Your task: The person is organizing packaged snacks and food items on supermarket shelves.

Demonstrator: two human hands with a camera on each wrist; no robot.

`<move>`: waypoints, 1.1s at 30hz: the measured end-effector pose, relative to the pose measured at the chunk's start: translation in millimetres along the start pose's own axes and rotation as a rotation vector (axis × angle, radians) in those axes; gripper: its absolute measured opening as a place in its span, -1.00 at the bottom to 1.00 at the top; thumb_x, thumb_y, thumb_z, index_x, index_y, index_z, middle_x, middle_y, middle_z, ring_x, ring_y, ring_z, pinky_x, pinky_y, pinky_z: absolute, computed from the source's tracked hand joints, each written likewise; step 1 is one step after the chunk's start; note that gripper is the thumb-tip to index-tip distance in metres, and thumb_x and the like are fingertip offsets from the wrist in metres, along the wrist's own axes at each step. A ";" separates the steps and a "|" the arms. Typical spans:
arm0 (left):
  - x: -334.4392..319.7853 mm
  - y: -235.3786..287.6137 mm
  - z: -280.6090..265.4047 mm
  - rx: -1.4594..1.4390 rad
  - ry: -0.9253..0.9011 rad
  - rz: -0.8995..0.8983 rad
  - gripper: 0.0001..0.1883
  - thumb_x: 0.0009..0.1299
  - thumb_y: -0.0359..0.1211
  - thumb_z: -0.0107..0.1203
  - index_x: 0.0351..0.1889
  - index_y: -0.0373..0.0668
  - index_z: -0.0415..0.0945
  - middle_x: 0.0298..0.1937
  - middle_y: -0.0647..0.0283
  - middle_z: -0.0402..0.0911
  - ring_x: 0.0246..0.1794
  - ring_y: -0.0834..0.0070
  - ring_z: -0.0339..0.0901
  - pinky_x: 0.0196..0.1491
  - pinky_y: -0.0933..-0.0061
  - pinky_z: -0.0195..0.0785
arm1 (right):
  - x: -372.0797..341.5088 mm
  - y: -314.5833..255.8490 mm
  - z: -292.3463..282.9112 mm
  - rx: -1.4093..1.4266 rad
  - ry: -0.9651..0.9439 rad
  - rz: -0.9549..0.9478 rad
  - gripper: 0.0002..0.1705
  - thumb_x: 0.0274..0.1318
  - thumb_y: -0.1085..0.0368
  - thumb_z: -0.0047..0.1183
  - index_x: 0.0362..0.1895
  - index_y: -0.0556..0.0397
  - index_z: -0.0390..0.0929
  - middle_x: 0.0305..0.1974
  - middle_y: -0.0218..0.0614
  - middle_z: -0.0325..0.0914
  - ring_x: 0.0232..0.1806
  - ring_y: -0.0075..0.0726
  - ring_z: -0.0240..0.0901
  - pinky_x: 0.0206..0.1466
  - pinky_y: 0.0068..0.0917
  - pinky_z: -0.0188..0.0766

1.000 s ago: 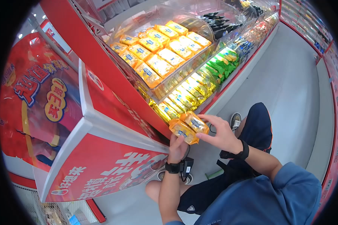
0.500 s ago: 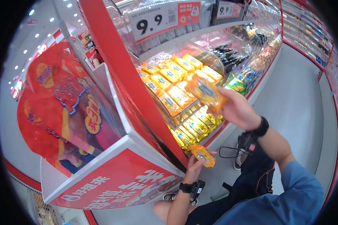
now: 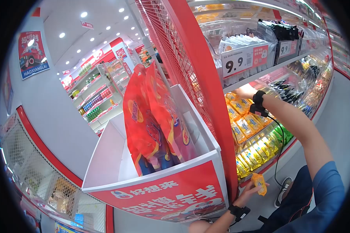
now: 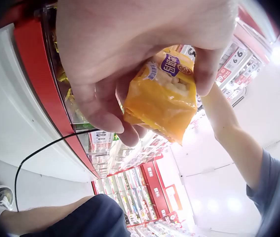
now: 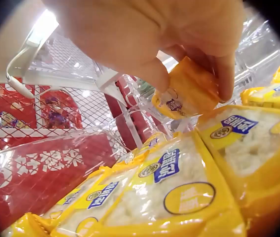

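Note:
My left hand (image 3: pixel 243 198) holds a yellow snack packet (image 3: pixel 259 184) low in front of the shelf. In the left wrist view that packet (image 4: pixel 164 96), with a purple label, sits between thumb and fingers. My right hand (image 3: pixel 245 91) reaches into the lit shelf, its fingers partly hidden there. The right wrist view shows this hand (image 5: pixel 154 37) gripping another yellow packet (image 5: pixel 191 89) by its sides, at the back of the bin. Just below it lie rows of matching packets (image 5: pixel 169 182) with blue labels and pale contents.
Gold-wrapped snacks (image 3: pixel 256 155) fill the lower tier. Above the right hand juts a shelf with a 9.9 price sign (image 3: pixel 243 61). A red post (image 3: pixel 200 66) and a white-rimmed promotion box (image 3: pixel 159 186) with red bags (image 3: pixel 144 116) stand at the left. A black cable (image 3: pixel 280 155) hangs from the right wrist.
Both packets were together in front of me; my right hand has lifted one away and carried it up into the shelf. My left hand still holds the other. The head view has swung left and up.

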State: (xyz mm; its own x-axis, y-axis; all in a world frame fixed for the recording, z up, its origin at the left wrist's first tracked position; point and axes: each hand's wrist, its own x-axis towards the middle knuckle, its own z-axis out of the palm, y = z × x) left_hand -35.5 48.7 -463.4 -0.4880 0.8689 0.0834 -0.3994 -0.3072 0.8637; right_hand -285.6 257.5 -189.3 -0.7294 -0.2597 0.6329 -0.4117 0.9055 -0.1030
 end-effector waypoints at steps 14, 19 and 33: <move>-8.0 25.0 3.6 -0.183 0.027 0.051 -0.41 0.33 -0.16 0.09 0.23 -0.24 0.20 0.15 -0.04 0.44 0.11 0.28 0.45 0.16 0.25 0.29 | 25.0 -30.3 16.9 0.162 -0.504 0.493 -0.49 0.18 -0.04 -0.07 -0.15 0.19 0.61 -0.17 -0.07 0.63 -0.23 -0.16 0.61 -0.22 -0.26 0.51; -5.8 25.3 2.7 -0.179 0.031 0.053 -0.40 0.32 -0.17 0.10 0.23 -0.27 0.20 0.14 -0.07 0.44 0.09 0.25 0.46 0.16 0.24 0.29 | 27.2 -26.5 11.5 0.057 -0.543 0.404 -0.49 0.18 -0.05 -0.07 -0.10 0.14 0.59 -0.12 -0.08 0.61 -0.13 -0.14 0.57 -0.09 -0.25 0.46; -2.7 36.2 0.1 -0.220 0.001 0.188 -0.31 0.31 0.04 0.05 0.18 -0.32 0.24 0.13 -0.17 0.46 0.05 0.15 0.48 0.16 0.22 0.27 | -137.9 -79.1 -118.1 0.358 -0.034 0.006 -0.63 0.14 0.17 0.10 -0.05 0.17 0.50 -0.12 -0.13 0.56 -0.08 -0.16 0.49 0.03 -0.31 0.37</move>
State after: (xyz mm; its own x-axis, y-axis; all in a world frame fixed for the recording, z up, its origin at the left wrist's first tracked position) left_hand -48.5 35.3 -432.3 -0.5704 0.7881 0.2314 -0.4605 -0.5401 0.7045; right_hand -87.9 261.3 -177.8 -0.7480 -0.2713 0.6058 -0.5681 0.7336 -0.3729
